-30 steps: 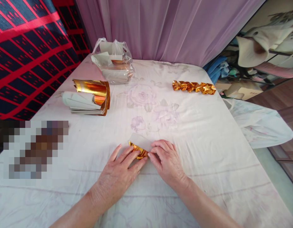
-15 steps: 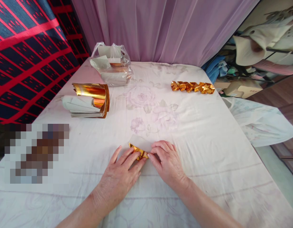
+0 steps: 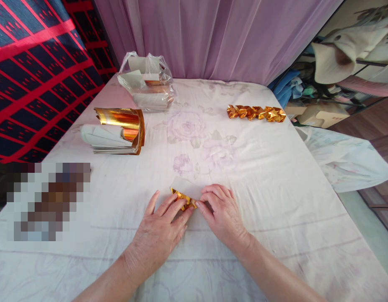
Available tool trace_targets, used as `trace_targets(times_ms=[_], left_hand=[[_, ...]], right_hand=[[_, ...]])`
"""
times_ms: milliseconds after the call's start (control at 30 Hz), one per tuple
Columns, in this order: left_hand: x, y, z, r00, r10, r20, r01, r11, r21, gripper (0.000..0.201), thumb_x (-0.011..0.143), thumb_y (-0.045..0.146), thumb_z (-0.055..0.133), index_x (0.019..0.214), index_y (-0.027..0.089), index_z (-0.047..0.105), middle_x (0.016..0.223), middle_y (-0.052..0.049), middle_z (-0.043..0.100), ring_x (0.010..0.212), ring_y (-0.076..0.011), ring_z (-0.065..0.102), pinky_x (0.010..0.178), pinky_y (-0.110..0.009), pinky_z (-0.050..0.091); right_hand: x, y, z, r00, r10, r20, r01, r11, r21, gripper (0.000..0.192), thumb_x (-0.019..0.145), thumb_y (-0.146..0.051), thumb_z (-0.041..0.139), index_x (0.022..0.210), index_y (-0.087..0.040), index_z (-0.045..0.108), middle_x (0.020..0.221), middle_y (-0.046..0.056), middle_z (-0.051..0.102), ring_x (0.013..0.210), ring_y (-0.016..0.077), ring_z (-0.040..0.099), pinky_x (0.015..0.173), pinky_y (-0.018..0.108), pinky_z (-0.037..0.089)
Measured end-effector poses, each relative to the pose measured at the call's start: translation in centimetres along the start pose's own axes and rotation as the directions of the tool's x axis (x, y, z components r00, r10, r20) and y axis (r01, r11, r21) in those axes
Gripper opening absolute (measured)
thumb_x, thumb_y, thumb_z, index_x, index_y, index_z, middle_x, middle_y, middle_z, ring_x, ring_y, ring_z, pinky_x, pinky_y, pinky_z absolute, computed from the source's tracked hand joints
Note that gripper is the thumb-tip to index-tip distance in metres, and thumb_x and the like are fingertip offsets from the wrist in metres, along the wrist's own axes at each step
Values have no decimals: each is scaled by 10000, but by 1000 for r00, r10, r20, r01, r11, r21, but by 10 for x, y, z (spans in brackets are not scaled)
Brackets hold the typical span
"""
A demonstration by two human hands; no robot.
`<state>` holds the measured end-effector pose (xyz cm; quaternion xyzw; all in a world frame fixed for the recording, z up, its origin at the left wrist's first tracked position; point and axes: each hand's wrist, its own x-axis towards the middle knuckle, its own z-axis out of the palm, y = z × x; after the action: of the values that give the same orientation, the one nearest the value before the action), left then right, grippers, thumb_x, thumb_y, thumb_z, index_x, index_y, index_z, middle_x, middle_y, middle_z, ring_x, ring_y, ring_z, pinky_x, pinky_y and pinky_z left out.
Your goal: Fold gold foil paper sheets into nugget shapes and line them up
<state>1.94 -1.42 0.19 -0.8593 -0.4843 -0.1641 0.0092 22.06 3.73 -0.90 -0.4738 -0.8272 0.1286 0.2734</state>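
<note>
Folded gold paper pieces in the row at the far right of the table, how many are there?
About 6, lying edge to edge in one row near the table's far right edge; they overlap, so the count is uncertain. Another, part-folded gold paper, lies under both hands.

The fingers of the left hand point(image 3: 159, 233) and right hand point(image 3: 221, 216) covered most of the gold paper point(image 3: 183, 199), so its folds could not be told. At nine o'clock a pixelated patch point(image 3: 48, 201) hid whatever lay there. At eleven o'clock the contents of the plastic bag point(image 3: 147, 82) were veiled by its film. Both forearms ran off the bottom edge, and the shelf point(image 3: 354, 54) at two o'clock was cut by the right edge.
</note>
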Motion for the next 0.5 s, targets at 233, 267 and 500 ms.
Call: trace_targets(times_ms=[233,267,500], left_hand=[[1,1,-1,1000,-9,-2,9,1000,-19,349,944,346,539,1281,281,606,1236,-1,663,1225,-200,531,1214,-450,95],[1,1,-1,1000,-13,-1,13,1000,-20,349,941,346,545,1278,281,608,1237,1,663,1225,-199,531,1214,-448,93],[1,2,1,1000,-26,-7,26,999,-32,341,948,340,529,1276,293,613,1237,6,673,1219,-205,538,1216,-448,75]], right_hand=[[0,1,0,1000,2,12,-2,1000,-9,108,909,-224,596,801,-223,605,963,36,663,949,208,578,808,361,383],[0,1,0,1000,0,14,0,1000,-11,105,906,-221,601,801,-222,604,965,36,662,950,209,577,808,361,381],[1,0,-1,1000,12,25,-12,1000,-8,91,913,-216,600,823,-219,608,971,36,659,950,209,571,816,364,374]])
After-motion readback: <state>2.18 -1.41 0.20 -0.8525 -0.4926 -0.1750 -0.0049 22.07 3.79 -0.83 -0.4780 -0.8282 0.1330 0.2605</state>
